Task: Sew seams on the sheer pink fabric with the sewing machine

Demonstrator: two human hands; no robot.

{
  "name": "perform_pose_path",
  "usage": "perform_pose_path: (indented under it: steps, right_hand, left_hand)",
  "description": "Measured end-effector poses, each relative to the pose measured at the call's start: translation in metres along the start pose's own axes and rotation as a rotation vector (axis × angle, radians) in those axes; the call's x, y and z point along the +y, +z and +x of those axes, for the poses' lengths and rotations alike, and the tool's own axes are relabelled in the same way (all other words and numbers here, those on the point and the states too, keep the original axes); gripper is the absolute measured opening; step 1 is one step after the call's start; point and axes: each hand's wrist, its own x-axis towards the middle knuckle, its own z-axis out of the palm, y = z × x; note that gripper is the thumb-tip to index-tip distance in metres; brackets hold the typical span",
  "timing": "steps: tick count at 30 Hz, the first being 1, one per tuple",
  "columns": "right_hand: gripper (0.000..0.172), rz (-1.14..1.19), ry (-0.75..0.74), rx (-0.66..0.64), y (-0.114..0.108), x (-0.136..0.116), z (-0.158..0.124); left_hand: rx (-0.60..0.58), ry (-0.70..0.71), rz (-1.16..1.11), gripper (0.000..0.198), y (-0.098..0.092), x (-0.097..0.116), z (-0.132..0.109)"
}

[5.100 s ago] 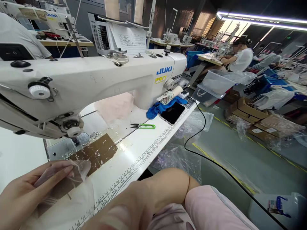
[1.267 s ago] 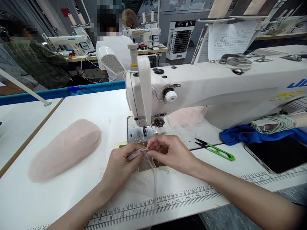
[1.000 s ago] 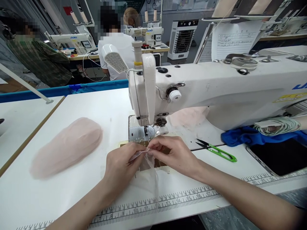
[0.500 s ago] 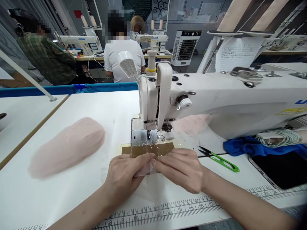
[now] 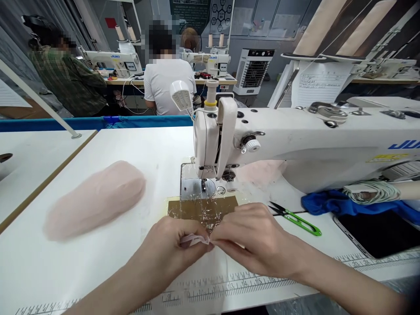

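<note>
My left hand (image 5: 169, 251) and my right hand (image 5: 254, 238) meet in front of the white sewing machine (image 5: 295, 140). Both pinch a small sheer pale pink fabric piece (image 5: 195, 239) between their fingertips, just above the white table (image 5: 131, 148). The piece hangs down a little between the hands. Right behind them lies a brown taped patch (image 5: 203, 208) on the table, before the metal needle plate (image 5: 193, 188) and the needle.
A pile of pink fabric (image 5: 95, 199) lies to the left. Green thread snips (image 5: 295, 218) lie to the right, near a blue cloth (image 5: 331, 203) and a black phone (image 5: 380, 232). A ruler strip (image 5: 213, 288) runs along the front edge. People work at machines behind.
My hands have drawn back from the needle toward the table's front edge, still pinching the sheer piece. Five seconds ago my view pointed right, with only the left hand on the fabric.
</note>
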Motion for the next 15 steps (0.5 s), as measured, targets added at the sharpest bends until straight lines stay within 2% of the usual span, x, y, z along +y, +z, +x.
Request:
perform_pose_path:
  steps: [2,5,8,10,13,15]
  right_hand:
    - [0.011,0.166,0.257,-0.167,-0.001,-0.001,0.004]
    - [0.01,0.203,0.51,-0.261,0.011,0.012,0.007]
    - [0.012,0.158,0.575,-0.222,0.029,0.03,0.005]
    - [0.011,0.113,0.585,-0.176,0.039,0.037,0.003]
    - [0.013,0.026,0.604,-0.143,0.044,0.039,0.002]
    - [0.014,-0.02,0.61,-0.138,0.044,0.038,0.002]
  left_hand:
    - [-0.099,-0.116,0.009,0.015,-0.006,0.003,0.004]
    - [-0.071,-0.153,0.231,0.024,-0.004,-0.005,0.017]
    - [0.023,-0.128,0.398,0.019,0.006,-0.021,0.026]
    - [0.126,-0.044,0.441,0.012,0.012,-0.03,0.028]
    - [0.308,0.15,0.559,0.038,0.016,-0.034,0.024]
    - [0.4,0.256,0.673,0.041,0.017,-0.031,0.021]
